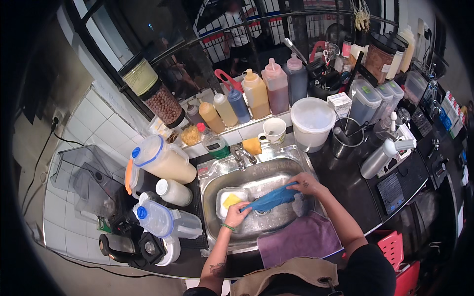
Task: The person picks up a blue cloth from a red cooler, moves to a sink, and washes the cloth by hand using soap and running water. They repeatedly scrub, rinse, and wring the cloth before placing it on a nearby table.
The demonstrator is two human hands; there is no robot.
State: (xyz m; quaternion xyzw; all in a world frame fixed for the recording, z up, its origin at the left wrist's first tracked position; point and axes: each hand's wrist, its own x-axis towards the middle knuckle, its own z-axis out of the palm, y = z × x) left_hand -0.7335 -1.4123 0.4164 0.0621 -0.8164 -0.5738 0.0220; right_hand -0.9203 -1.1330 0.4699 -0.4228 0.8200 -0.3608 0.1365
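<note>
A blue cloth is stretched between my two hands above a stainless steel sink. My left hand pinches its left end, and my right hand grips the other end, higher up. In the left part of the basin stands a clear plastic container with white suds and a yellow sponge. The drain lies partly hidden beneath the cloth. A purple towel hangs over the sink's front right edge. Behind the basin are the faucet and an orange sponge.
Left of the sink stand a large pitcher, a white-lidded jar and a blue-capped pitcher. A mug, a lidded white bucket, a metal cup and a whipped-cream dispenser stand behind and right. A person is beyond the window.
</note>
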